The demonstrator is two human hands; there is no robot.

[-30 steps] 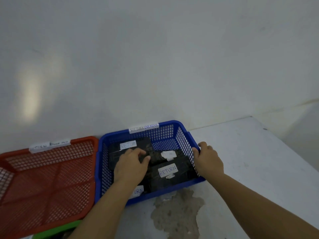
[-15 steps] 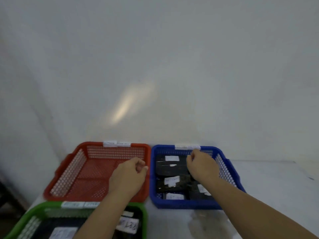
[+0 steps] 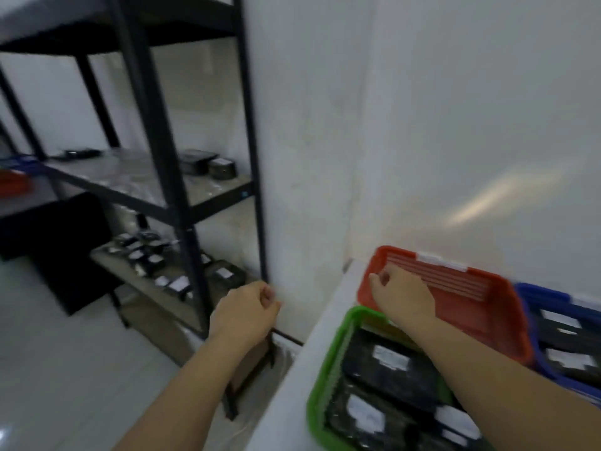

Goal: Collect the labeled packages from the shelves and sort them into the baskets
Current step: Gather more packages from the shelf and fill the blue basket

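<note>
A black metal shelf rack (image 3: 162,157) stands at the left. Several black packages with white labels (image 3: 177,283) lie on its lower shelf, and two more (image 3: 208,162) on the middle shelf. On the white table (image 3: 312,353) at the right sit a green basket (image 3: 328,372) with labeled black packages, a red basket (image 3: 471,294) and a blue basket (image 3: 553,297) with packages. My left hand (image 3: 247,312) hangs in the air beside the rack post, fingers loosely curled, holding nothing. My right hand (image 3: 401,296) hovers over the red basket's near corner, fingers curled, empty.
A black box-like object (image 3: 61,242) stands on the white tiled floor under the shelves. Red and blue baskets (image 3: 13,177) show at the far left edge. A white wall runs behind the table and beside the rack.
The view has swung left from the baskets to the shelf rack. My left hand moved off the table toward the rack; my right hand moved from the blue basket to over the red one.
</note>
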